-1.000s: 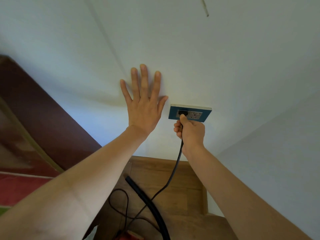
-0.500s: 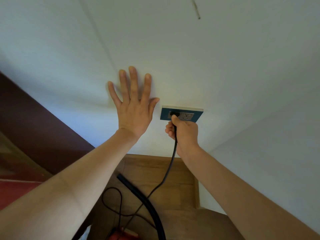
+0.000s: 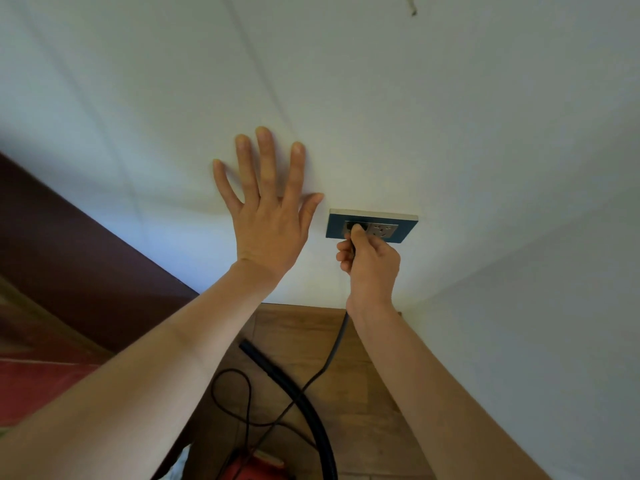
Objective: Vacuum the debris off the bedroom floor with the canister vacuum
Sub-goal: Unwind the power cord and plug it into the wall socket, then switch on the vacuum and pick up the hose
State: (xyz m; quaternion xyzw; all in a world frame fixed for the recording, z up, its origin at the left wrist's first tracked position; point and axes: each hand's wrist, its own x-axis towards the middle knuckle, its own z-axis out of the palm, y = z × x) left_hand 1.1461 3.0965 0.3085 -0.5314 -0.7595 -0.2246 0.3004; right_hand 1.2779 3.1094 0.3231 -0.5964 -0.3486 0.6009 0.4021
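A blue-framed wall socket sits low on the white wall. My right hand grips the black plug at the socket's left outlet, fingers curled round it. The black power cord drops from that hand to the wooden floor and loops there. My left hand lies flat on the wall left of the socket, fingers spread. The black vacuum hose curves across the floor below. A red part of the canister vacuum shows at the bottom edge.
A dark brown headboard or panel runs diagonally at the left, with red bedding beneath it. A second white wall meets the first in a corner at the right. Wooden floor fills the narrow gap below.
Both hands hold the same pose. The view has shifted slightly, so hands and socket sit a little lower left in frame.
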